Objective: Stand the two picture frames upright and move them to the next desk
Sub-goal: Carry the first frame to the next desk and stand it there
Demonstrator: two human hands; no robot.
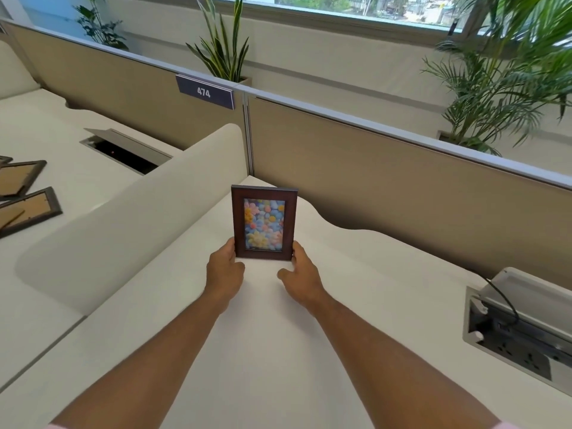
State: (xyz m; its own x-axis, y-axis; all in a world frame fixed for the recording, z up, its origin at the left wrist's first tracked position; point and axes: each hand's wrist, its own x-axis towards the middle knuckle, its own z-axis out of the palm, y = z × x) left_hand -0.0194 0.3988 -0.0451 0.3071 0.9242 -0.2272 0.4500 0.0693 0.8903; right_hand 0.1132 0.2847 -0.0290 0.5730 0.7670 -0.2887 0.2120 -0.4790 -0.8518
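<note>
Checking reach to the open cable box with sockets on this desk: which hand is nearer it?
Right. The right hand is between the frame and cable box; the left hand is beyond.

Bright daylight pours in from the window [356, 7] up top, leaving soft shadows on the pale desk [278, 335]. Edges bend with wide-angle distortion; the palm [510, 72] looks blurred.

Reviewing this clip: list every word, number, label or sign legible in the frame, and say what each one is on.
"474": white digits on a dark nameplate fixed to the top of the beige partition between the desks.
Picture frame held by both hands: only a flower image, no text.
Frames lying on the left desk: backs up, no lettering readable.
Socket box on the right: any markings too small to read.
</note>
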